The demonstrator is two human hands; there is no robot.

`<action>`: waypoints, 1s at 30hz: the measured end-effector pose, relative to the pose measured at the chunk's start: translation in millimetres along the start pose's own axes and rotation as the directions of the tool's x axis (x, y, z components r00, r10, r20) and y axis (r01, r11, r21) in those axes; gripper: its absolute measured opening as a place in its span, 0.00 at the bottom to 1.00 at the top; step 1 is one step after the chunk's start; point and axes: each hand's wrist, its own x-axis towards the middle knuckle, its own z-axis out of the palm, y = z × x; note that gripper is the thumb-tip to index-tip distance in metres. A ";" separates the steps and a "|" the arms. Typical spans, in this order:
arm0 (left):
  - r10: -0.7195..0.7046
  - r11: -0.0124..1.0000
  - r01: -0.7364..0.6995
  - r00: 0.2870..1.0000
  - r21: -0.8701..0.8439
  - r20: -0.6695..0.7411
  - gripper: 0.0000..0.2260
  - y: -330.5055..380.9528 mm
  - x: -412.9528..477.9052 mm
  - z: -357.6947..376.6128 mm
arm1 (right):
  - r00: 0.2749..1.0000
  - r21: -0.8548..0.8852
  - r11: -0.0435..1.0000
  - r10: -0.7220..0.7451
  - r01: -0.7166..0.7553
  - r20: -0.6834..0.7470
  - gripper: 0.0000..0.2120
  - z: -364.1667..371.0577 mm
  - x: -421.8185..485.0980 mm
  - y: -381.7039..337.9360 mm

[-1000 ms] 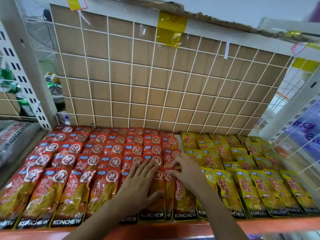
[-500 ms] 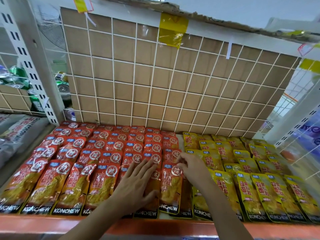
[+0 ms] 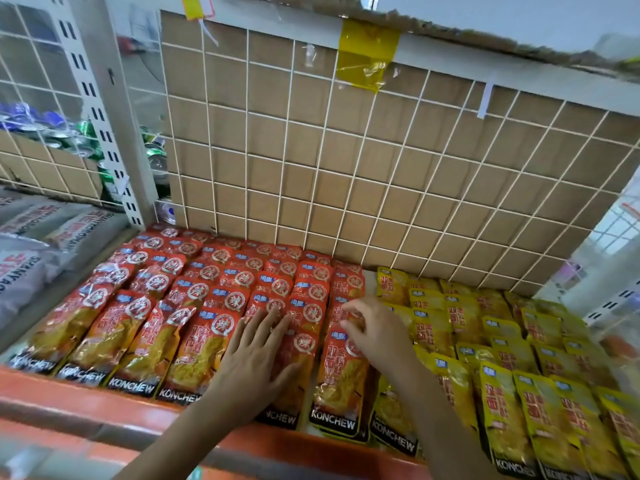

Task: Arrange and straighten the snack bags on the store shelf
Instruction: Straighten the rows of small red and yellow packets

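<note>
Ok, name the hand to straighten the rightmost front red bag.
The right hand. Its curled fingers are on the top of the rightmost front red bag; the left hand lies flat on the neighbouring red bag.

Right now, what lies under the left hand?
A red snack bag: its top seal and black bottom edge show past the left hand. Its middle is covered.

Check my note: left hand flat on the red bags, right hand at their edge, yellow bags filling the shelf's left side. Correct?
Not quite: the head view shows the yellow bags filling the right side of the shelf. The left hand does lie flat on the red bags, the right hand at their edge.
</note>
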 end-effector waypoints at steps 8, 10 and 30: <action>-0.098 0.995 0.098 0.995 0.001 0.034 0.31 12.4 -2.0 0.9 | 0.941 0.010 0.981 -0.191 0.196 0.278 0.31 21.0 13.8 -15.5; -0.108 0.994 0.108 0.993 0.002 0.049 0.31 14.4 -2.0 -0.5 | 0.933 -0.016 0.982 -0.174 0.188 0.314 0.33 25.7 15.7 -16.4; -0.245 0.963 0.238 0.969 -0.128 -0.036 0.33 -75.6 0.0 -24.1 | 0.942 -0.099 0.993 -0.033 0.070 0.334 0.41 41.9 6.3 -35.4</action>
